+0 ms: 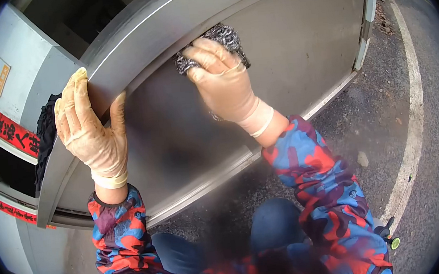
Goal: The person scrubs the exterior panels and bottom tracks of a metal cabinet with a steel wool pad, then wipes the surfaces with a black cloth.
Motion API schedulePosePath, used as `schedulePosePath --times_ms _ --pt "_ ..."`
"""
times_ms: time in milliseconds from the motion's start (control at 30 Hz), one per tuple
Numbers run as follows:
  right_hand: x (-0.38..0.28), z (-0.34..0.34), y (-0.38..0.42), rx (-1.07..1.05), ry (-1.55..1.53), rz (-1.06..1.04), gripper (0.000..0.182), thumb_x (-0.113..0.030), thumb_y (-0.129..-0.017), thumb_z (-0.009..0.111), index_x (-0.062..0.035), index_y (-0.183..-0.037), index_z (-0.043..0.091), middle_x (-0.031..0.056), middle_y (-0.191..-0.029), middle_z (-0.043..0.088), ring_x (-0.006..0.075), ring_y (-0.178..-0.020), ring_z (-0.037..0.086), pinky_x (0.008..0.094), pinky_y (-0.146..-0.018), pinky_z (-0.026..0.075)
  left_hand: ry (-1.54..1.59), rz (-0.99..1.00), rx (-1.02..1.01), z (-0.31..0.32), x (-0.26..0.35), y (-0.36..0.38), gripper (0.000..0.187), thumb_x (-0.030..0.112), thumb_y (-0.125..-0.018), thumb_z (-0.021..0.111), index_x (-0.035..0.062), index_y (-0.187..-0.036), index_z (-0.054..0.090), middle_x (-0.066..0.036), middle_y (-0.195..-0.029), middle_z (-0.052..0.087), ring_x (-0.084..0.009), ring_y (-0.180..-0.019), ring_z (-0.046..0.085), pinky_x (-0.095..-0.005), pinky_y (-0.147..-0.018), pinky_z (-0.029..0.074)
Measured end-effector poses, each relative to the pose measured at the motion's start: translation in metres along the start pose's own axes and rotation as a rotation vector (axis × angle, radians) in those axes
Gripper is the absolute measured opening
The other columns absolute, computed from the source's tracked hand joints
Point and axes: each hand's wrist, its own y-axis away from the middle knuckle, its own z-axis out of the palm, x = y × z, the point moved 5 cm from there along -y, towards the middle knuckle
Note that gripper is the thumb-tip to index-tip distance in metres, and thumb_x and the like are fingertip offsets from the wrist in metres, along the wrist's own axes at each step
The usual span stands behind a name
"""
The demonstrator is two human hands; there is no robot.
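Observation:
A large grey metal cabinet or cart [300, 43] stands before me, its panel bordered by a raised rim [154, 23]. My left hand [93, 129], in a pale thin glove, rests against the rim at the left. Its fingers are stretched out flat and the thumb is spread apart on the panel side. My right hand [225, 85], gloved the same way, is closed on a black-and-white speckled cloth [228, 37]. The cloth is pressed to the panel just under the rim. A dark blurred patch lies on the panel between the hands.
Dark fabric [46, 128] hangs over the cabinet's left end. Behind it is a white wall [4, 52] with red paper banners [4, 127]. At right runs a road with a white painted line [411, 79]. A small object with a green wheel [395, 243] is at lower right.

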Motion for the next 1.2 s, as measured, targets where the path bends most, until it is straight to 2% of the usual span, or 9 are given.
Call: schedulePosePath --times_ms 67,200,333,467,667,867,933,1067,1200 --pt "-0.022 0.013 0.017 -0.286 -0.114 -0.097 0.007 -0.012 -0.082 0.064 -0.0115 -0.088 0.066 0.0052 -0.117 0.066 0.024 -0.115 0.059 0.0437 -0.088 0.05 -0.004 0.008 0.024 0.0 -0.002 -0.001 0.062 0.025 -0.074 0.081 0.0034 -0.126 0.056 -0.011 -0.124 0.063 -0.0321 -0.115 0.058 -0.0439 -0.101 0.041" --pt "-0.007 0.014 0.033 -0.234 -0.183 -0.136 0.005 -0.009 -0.081 0.065 -0.0096 -0.086 0.065 0.0058 -0.119 0.065 0.0269 -0.115 0.059 0.044 -0.091 0.049 0.02 0.01 0.015 0.002 -0.004 0.002 0.062 0.025 -0.074 0.081 0.0037 -0.126 0.057 -0.011 -0.124 0.063 -0.0315 -0.116 0.058 -0.0434 -0.102 0.041" --pt "0.013 -0.01 -0.004 0.338 -0.096 -0.036 0.013 0.0 -0.073 0.069 -0.0065 -0.083 0.062 0.0065 -0.122 0.061 0.0306 -0.115 0.055 0.0443 -0.095 0.047 0.009 -0.008 0.009 0.0 -0.002 0.001 0.062 0.026 -0.075 0.081 0.0037 -0.127 0.057 -0.01 -0.125 0.063 -0.031 -0.117 0.058 -0.0439 -0.102 0.041" --pt "0.017 -0.006 -0.008 0.135 -0.036 -0.135 0.02 0.002 -0.072 0.068 -0.0074 -0.088 0.063 0.0114 -0.123 0.059 0.0326 -0.113 0.054 0.0438 -0.095 0.046 -0.004 -0.019 0.008 0.002 -0.002 0.002 0.062 0.027 -0.075 0.081 0.0038 -0.128 0.057 -0.01 -0.125 0.063 -0.0308 -0.117 0.057 -0.0446 -0.103 0.04" --pt "0.136 -0.07 -0.004 0.616 0.353 0.392 0.018 -0.004 -0.087 0.059 0.0023 -0.103 0.06 0.0214 -0.124 0.053 0.0376 -0.114 0.048 0.0457 -0.1 0.037 -0.018 0.018 -0.024 0.001 0.0 0.001 0.056 0.027 -0.084 0.075 0.0007 -0.129 0.055 -0.013 -0.127 0.062 -0.0323 -0.116 0.058 -0.0424 -0.103 0.041" --pt "-0.011 0.02 0.021 0.073 0.075 0.1 0.023 -0.015 -0.081 0.067 -0.0054 -0.102 0.065 0.0166 -0.141 0.047 0.0364 -0.135 0.037 0.048 -0.11 0.032 -0.028 0.009 -0.015 0.002 -0.002 0.001 0.059 0.025 -0.079 0.079 0.0001 -0.127 0.056 -0.012 -0.124 0.063 -0.0317 -0.113 0.059 -0.0414 -0.101 0.042" --pt "0.008 0.003 0.027 0.037 0.085 0.17 0.023 -0.017 -0.084 0.064 -0.0023 -0.102 0.065 0.0183 -0.143 0.045 0.0386 -0.136 0.034 0.0478 -0.113 0.029 0.0 0.024 -0.011 0.001 -0.001 -0.001 0.052 0.017 -0.086 0.073 -0.001 -0.13 0.054 -0.014 -0.128 0.061 -0.0305 -0.111 0.059 -0.038 -0.096 0.045" --pt "0.134 -0.06 0.115 0.266 0.553 0.629 0.044 -0.024 -0.096 0.047 0.0078 -0.127 0.051 0.0321 -0.143 0.037 0.0486 -0.136 0.029 0.0503 -0.116 0.021 0.003 0.007 -0.007 0.0 -0.002 -0.001 0.053 0.022 -0.083 0.076 0.0003 -0.127 0.056 -0.012 -0.126 0.063 -0.0305 -0.112 0.06 -0.0396 -0.099 0.044" --pt "0.232 -0.116 0.264 0.247 0.474 1.42 0.049 -0.027 -0.098 0.045 0.0079 -0.131 0.048 0.0358 -0.141 0.038 0.0473 -0.137 0.029 0.0488 -0.116 0.022 0.011 0.032 0.031 0.001 0.0 0.001 0.051 0.018 -0.086 0.073 -0.0003 -0.13 0.055 -0.012 -0.126 0.063 -0.0293 -0.111 0.06 -0.0369 -0.096 0.045"
